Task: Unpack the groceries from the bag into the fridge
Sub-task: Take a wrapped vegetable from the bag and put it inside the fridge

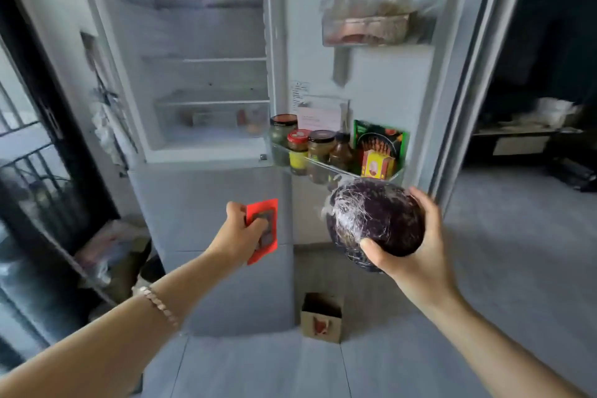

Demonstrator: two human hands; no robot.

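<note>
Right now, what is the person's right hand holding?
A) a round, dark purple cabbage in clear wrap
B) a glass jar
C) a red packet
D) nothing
A: the right hand curls round the wrapped cabbage in front of the open fridge door, while the left hand grips the red packet.

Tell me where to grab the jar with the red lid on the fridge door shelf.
Grip the red-lidded jar round its lid, coming down from above. It stands upright, close between the dark-lidded jar and the brown-lidded jar. The door shelf rail runs in front of its lower body, so only the top is free.
</note>
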